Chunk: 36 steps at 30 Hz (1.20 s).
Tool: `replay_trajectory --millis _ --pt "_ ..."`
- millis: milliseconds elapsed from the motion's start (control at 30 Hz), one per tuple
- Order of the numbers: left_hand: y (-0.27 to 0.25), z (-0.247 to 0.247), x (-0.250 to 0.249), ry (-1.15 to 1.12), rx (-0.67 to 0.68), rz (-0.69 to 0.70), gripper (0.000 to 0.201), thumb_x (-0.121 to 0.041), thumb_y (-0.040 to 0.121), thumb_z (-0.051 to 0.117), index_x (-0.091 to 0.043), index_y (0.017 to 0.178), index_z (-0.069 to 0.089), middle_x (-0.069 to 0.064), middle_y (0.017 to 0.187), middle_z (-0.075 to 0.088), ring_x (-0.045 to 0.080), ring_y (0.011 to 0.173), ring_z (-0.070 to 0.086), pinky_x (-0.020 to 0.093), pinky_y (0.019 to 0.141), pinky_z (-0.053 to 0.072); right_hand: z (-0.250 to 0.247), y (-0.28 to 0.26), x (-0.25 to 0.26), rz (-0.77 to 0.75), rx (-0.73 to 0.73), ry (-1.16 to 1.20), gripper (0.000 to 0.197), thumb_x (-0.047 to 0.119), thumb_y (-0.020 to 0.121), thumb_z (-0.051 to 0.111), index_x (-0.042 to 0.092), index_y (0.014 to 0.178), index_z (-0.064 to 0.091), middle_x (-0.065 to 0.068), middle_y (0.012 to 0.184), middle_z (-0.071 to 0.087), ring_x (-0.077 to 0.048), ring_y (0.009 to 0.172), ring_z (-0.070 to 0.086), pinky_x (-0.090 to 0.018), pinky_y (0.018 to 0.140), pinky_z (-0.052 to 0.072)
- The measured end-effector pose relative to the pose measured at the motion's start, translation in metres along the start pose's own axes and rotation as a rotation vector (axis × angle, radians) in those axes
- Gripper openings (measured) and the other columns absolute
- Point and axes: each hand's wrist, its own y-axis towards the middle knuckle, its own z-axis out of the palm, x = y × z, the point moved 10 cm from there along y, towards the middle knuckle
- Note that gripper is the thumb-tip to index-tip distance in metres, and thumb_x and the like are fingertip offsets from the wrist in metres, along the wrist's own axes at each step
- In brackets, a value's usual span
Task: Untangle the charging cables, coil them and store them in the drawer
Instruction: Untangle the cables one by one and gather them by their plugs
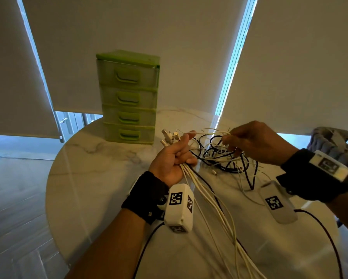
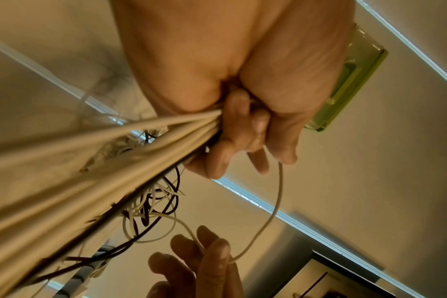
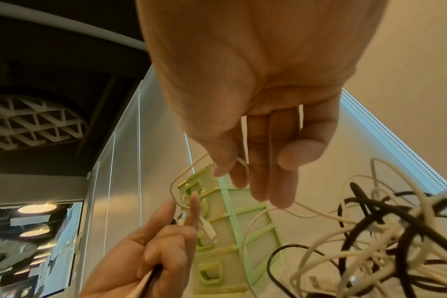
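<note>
You are working at a round marble counter [image 1: 100, 158], and the task is at an early stage: nothing is coiled, nothing is stored. The green drawer unit [image 1: 128, 97] stands at the far side of the counter, left of centre, with all four drawers closed, so one must be opened before any cable goes in. The tangle of cables [image 1: 225, 156], white and black, lies on the counter just right of centre, below your right hand; it is knotted, with loops crossing one another.

Your left hand [image 1: 174, 160] is curled tightly round a bundle of white cables [image 1: 213, 202], the plug ends sticking out above the fist and the long runs trailing toward you off the near edge. Your right hand [image 1: 255, 143] pinches a single thin white cable [image 2: 270, 217] between thumb and fingers; that strand loops across to your left hand.

A grey pouch with a printed marker [image 1: 278, 204] lies on the counter to the right, near the tangle, and may catch trailing cable. The black cables threaded through the white ones look the main obstacle.
</note>
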Motion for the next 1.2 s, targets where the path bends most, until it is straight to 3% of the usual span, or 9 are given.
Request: replay_trajectory --millis 167,333,400,500,700,767,867,1000,1200 --pt "0.001 -0.001 -0.006 -0.107 -0.009 0.072 0.021 -0.028 0.089 0.048 -0.015 0.099 0.061 -0.008 0.046 0.035 0.002 0.032 0.027 0.017 0.045 0.032 0.006 -0.010 -0.008 0.004 0.046 -0.178 0.027 0.055 0.085 0.056 0.038 0.072 0.073 0.015 0.068 0.069 -0.006 0.064 0.067 -0.032 0.067 0.056" --pt "-0.003 0.003 -0.012 0.006 -0.025 0.126 0.018 -0.022 0.084 0.052 -0.009 0.078 0.063 -0.004 0.056 0.042 0.002 0.032 0.026 0.017 0.043 0.031 0.029 -0.023 -0.013 0.068 0.375 -0.426 0.029 0.043 0.085 0.066 0.043 0.114 0.066 0.016 0.083 0.065 -0.002 0.076 0.059 -0.019 0.074 0.047" --pt "-0.005 0.006 -0.014 0.159 -0.031 0.141 0.015 -0.021 0.082 0.054 -0.007 0.079 0.059 -0.003 0.059 0.041 0.001 0.034 0.027 0.017 0.044 0.030 0.009 -0.011 0.011 0.017 0.234 -0.222 0.041 0.047 0.081 0.067 0.046 0.121 0.060 0.014 0.085 0.068 -0.001 0.076 0.062 -0.023 0.076 0.048" --pt "-0.008 0.007 -0.015 0.309 -0.034 0.137 0.016 -0.021 0.082 0.057 -0.005 0.077 0.060 -0.004 0.055 0.040 0.002 0.035 0.028 0.019 0.044 0.031 -0.001 0.004 0.048 -0.035 0.026 0.138 0.022 0.041 0.089 0.060 0.038 0.109 0.068 0.015 0.084 0.069 0.005 0.073 0.062 -0.020 0.071 0.045" --pt "-0.012 0.008 -0.016 0.322 0.028 0.083 0.013 -0.014 0.081 0.054 -0.002 0.078 0.051 -0.007 0.044 0.029 0.002 0.031 0.023 0.019 0.040 0.030 0.053 0.012 0.074 -0.032 0.044 0.464 0.022 0.024 0.094 0.058 0.013 0.084 0.076 -0.006 0.072 0.069 -0.003 0.065 0.059 -0.017 0.064 0.047" --pt "-0.012 0.010 -0.015 0.309 0.048 0.067 0.009 -0.012 0.080 0.054 -0.003 0.080 0.052 -0.008 0.044 0.029 0.001 0.031 0.024 0.018 0.039 0.031 0.052 0.011 0.066 0.004 -0.001 0.622 0.019 0.019 0.093 0.058 0.012 0.085 0.074 -0.017 0.083 0.068 -0.012 0.074 0.062 -0.028 0.073 0.049" --pt "-0.011 0.011 -0.015 0.280 0.055 0.067 0.019 -0.003 0.078 0.054 -0.008 0.090 0.068 -0.007 0.049 0.025 0.001 0.032 0.025 0.018 0.041 0.032 0.043 0.011 0.048 0.041 -0.073 0.805 0.018 0.019 0.094 0.055 0.013 0.091 0.071 -0.009 0.087 0.073 -0.022 0.088 0.066 -0.036 0.077 0.047" --pt "-0.011 0.014 -0.016 0.243 0.089 0.134 0.041 0.012 0.072 0.050 -0.008 0.107 0.055 -0.005 0.053 0.029 0.004 0.039 0.032 0.020 0.044 0.035 0.032 0.003 0.038 0.015 -0.136 0.809 0.015 0.019 0.090 0.059 0.018 0.087 0.073 -0.001 0.086 0.070 -0.012 0.072 0.057 -0.025 0.063 0.048" --pt "-0.009 0.007 -0.015 0.382 0.046 0.146 0.070 0.029 0.066 0.043 -0.005 0.128 0.043 0.003 0.083 0.067 0.010 0.065 0.060 0.023 0.052 0.047 0.044 -0.010 0.061 -0.079 -0.030 0.491 0.007 0.022 0.089 0.064 0.023 0.087 0.071 0.004 0.076 0.072 -0.008 0.068 0.064 -0.012 0.063 0.051"
